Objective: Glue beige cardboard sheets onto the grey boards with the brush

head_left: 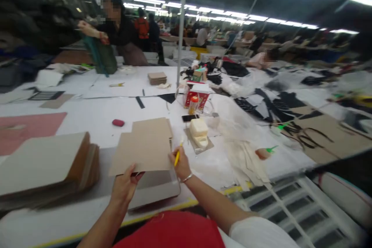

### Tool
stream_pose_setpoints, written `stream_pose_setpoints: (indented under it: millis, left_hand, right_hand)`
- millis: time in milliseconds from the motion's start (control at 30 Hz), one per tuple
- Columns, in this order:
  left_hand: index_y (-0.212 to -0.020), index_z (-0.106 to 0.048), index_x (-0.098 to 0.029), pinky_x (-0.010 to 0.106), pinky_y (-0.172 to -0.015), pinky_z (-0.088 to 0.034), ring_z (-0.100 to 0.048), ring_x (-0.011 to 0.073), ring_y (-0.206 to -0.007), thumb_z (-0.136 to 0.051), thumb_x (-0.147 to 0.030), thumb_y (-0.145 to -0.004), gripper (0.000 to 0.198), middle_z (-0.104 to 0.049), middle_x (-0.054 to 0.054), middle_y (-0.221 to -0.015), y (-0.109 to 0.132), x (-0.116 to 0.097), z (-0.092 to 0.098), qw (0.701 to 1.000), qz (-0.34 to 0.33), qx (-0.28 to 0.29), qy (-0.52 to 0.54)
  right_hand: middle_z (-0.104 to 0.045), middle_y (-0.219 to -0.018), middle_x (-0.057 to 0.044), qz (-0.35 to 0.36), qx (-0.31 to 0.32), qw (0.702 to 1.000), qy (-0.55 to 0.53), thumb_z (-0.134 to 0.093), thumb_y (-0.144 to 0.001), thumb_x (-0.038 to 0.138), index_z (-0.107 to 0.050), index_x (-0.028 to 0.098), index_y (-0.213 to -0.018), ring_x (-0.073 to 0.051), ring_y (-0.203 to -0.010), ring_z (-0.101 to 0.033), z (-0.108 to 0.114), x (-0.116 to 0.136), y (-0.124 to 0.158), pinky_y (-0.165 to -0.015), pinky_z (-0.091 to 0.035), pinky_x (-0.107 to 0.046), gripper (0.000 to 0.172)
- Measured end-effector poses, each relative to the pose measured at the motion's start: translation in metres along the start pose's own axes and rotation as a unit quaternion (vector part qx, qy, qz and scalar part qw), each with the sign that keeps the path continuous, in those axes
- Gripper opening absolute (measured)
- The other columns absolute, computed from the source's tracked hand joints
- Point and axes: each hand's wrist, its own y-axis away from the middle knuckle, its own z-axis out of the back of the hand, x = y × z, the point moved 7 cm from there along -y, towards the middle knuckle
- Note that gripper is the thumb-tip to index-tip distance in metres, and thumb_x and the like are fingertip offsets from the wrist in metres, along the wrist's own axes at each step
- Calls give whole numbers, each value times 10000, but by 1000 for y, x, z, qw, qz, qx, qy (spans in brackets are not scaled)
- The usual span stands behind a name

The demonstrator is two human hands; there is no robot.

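My left hand (126,186) grips the near edge of a tan cardboard sheet (136,151), thumb on top and fingers underneath. The sheet is held above the white-topped table, over a grey-white board (157,192) near the front edge. At the sheet's right edge, my right hand (180,164) is closed on a yellow-handled brush (177,157) with a pale tip pointing up and away. More tan cardboard (169,126) shows just behind the sheet. To the right of the brush, a cream plastic tub (199,130) sits on a small piece of board.
At left stands a thick stack of boards (43,159) beside a pink sheet (35,128). A red oval object (118,123), a phone (189,118) and an orange-capped jar (193,105) lie farther back. Cream fabric strips (247,161) are at right. A co-worker (122,31) stands across the table.
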Motion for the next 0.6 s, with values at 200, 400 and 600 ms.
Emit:
stream_pose_setpoints:
  millis: [200, 400, 600]
  left_hand:
    - [-892, -565, -177, 217, -482, -461, -556, 139, -667, -586, -448, -669, 352, -602, 7, -782, 26, 64, 49, 987, 152, -28, 46]
    - [-621, -559, -149, 201, -484, -361, -455, 113, -543, -491, -474, -704, 343, -506, -24, -541, 33, 82, 68, 973, 69, 8, -219]
    - [-539, -520, -158, 210, -515, -307, -440, 112, -527, -474, -457, -697, 341, -480, -30, -496, 20, 83, 78, 940, 35, -20, -340]
  right_hand:
    - [-419, -610, 54, 22, 81, 992, 91, -439, -802, 325, -366, 208, -807, -92, -510, -431, 15, -39, 54, -512, -337, -200, 138]
    - [-455, -590, 38, 44, 115, 975, 187, -387, -832, 337, -392, 204, -804, -107, -490, -467, 9, -60, 76, -503, -333, -211, 136]
    - [-482, -589, 20, 57, 131, 964, 222, -354, -836, 388, -401, 202, -791, -127, -498, -495, -5, -63, 56, -507, -335, -222, 196]
